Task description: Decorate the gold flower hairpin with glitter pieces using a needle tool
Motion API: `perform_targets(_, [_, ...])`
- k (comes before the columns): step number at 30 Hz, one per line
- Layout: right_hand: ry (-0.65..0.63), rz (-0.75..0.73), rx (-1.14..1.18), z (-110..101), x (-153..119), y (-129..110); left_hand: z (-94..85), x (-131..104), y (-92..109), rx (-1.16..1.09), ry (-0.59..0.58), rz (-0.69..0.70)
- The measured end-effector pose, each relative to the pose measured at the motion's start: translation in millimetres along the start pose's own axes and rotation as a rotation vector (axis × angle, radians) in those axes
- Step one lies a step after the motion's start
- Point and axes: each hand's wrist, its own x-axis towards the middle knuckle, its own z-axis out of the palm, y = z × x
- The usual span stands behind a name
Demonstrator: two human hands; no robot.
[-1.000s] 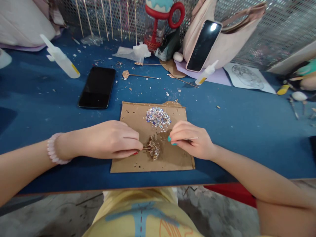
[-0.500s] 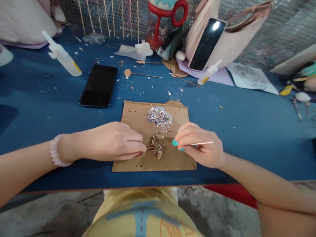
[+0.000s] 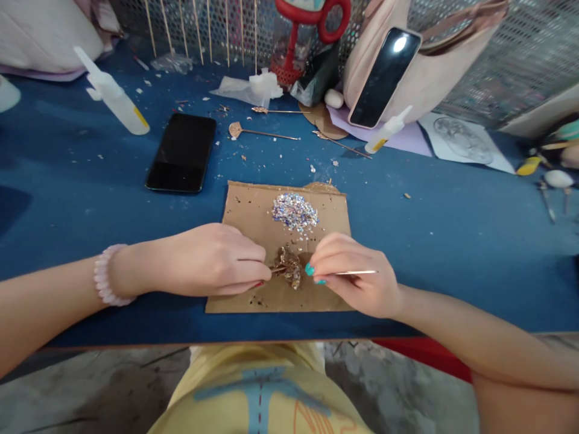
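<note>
A gold ornament (image 3: pixel 292 265) is pinched at its nine o'clock by the left hand (image 3: pixel 225 260); at three, a stick (image 3: pixel 362 272) by the right hand (image 3: pixel 355 284).

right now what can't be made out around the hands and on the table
All in the head view:
Stem end of the gold ornament: hidden by the left hand.
Inner tip of the thin stick: hidden by the right hand.
Top of the red-handled cup: cut off by the upper edge.
Single flakes in the glitter pile: too small.
</note>
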Motion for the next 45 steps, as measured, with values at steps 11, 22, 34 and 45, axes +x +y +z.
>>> perform_targets(11, [-0.017, 0.009, 0.018, 1.5, 0.1, -0.3, -0.6, 1.2, 0.3, -0.001, 0.011, 0.004])
perform_targets(22, [-0.049, -0.013, 0.007, 4.0, 1.0, -2.7, 0.7, 2.1, -0.4, -0.007, 0.021, 0.009])
perform_targets(34, [-0.062, -0.021, 0.000, 4.3, 1.2, -2.3, 1.1, 2.4, -0.1, -0.013, 0.020, 0.008])
perform_targets(45, [-0.084, -0.024, 0.003, 1.9, 1.6, -2.9, -0.4, 2.1, -0.1, -0.016, 0.019, 0.005])
